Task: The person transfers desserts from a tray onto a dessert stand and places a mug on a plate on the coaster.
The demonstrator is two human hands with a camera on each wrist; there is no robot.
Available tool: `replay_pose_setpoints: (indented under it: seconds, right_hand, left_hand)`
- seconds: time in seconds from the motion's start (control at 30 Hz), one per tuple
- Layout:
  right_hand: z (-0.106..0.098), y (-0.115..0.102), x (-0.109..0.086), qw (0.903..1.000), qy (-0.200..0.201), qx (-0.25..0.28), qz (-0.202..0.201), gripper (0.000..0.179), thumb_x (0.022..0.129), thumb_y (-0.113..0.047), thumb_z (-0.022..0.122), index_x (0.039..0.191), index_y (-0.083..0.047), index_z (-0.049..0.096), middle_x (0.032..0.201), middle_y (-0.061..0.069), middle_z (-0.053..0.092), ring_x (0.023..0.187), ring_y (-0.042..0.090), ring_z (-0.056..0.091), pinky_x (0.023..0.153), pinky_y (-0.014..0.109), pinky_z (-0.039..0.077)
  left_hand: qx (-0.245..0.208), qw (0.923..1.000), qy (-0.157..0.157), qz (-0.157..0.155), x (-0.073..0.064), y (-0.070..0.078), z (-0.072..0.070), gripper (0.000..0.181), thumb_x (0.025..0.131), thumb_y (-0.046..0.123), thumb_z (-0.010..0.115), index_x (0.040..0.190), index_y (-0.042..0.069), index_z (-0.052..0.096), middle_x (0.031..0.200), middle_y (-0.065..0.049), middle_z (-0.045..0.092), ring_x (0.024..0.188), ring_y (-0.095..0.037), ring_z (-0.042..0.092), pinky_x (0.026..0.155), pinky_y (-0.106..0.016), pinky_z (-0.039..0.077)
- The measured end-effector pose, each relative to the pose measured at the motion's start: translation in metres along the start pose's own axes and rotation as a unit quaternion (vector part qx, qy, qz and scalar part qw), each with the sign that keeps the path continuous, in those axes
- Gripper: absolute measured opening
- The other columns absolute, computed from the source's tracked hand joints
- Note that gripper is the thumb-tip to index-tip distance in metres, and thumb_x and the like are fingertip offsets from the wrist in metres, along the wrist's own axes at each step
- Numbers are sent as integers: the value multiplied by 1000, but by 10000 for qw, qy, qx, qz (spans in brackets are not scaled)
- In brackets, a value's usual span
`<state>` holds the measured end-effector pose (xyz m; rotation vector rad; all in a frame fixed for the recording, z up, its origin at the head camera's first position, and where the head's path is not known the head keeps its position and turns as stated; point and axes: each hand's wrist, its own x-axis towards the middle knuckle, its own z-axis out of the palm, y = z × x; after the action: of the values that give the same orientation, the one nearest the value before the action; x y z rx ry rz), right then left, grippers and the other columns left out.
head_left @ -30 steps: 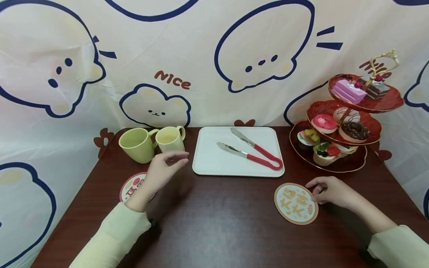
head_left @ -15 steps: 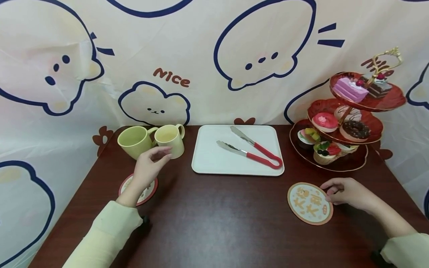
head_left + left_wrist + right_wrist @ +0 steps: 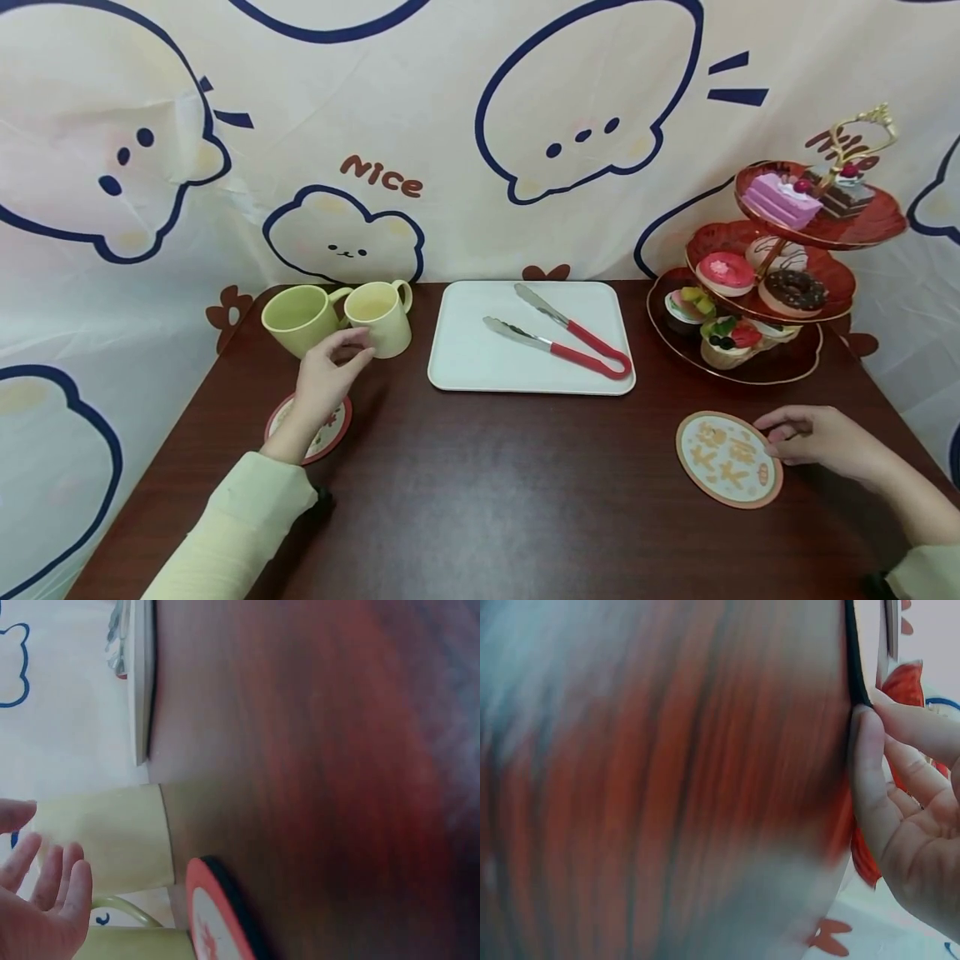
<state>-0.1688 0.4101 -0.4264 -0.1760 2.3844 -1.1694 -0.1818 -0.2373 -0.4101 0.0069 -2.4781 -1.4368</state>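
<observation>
My right hand (image 3: 828,442) pinches the right edge of a round coaster (image 3: 727,462) with an orange rim and orange characters. The right wrist view shows that coaster edge-on, its dark underside (image 3: 854,660) between thumb and fingers. On the left, my left hand (image 3: 326,379) has its fingers loosely bent and spread, holding nothing. It hovers by the small pale green mug (image 3: 390,335), overlapping it slightly in the head view. A larger green mug (image 3: 294,318) stands just left of that one. Below the left wrist lies a red-rimmed coaster (image 3: 335,433), partly hidden.
A white tray (image 3: 465,367) at the back middle carries red-handled tongs (image 3: 588,358). To its right rises a three-tier red stand (image 3: 840,312) with cakes, doughnuts and cupcakes. The dark wooden table (image 3: 510,492) ends at a printed cloth backdrop (image 3: 450,225).
My right hand has carried the orange-rimmed coaster to the right. The left hand has drawn back leftward and down from in front of the small mug, then stayed nearly still.
</observation>
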Motion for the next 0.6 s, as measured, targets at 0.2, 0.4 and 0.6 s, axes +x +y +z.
replay_pose_setpoints:
  seconds: [0.2, 0.4, 0.6]
  right_hand:
    - [-5, 8, -5, 9992, 214, -98, 337, 43, 96, -5, 68, 125, 23, 54, 93, 9, 65, 81, 11, 66, 72, 32, 58]
    - [-10, 15, -9, 9965, 434, -311, 649, 45, 96, -7, 68, 126, 22, 53, 92, 7, 66, 80, 13, 65, 71, 32, 58]
    - [-14, 16, -10, 9952, 471, -377, 775, 46, 95, -7, 69, 125, 23, 53, 92, 6, 66, 80, 13, 65, 71, 32, 58]
  left_hand:
    - [-110, 9996, 110, -244, 1, -4, 2, 39, 96, 5, 70, 133, 0, 63, 128, -20, 63, 103, -20, 62, 78, -13, 46]
    - [-39, 9988, 70, -492, 2, -2, 3, 44, 96, 4, 69, 137, -3, 54, 137, -21, 57, 113, -34, 62, 80, -11, 44]
    - [134, 9962, -115, -848, 8, 4, 1, 58, 97, 9, 68, 144, -3, 36, 144, -24, 48, 125, -40, 56, 92, -28, 47]
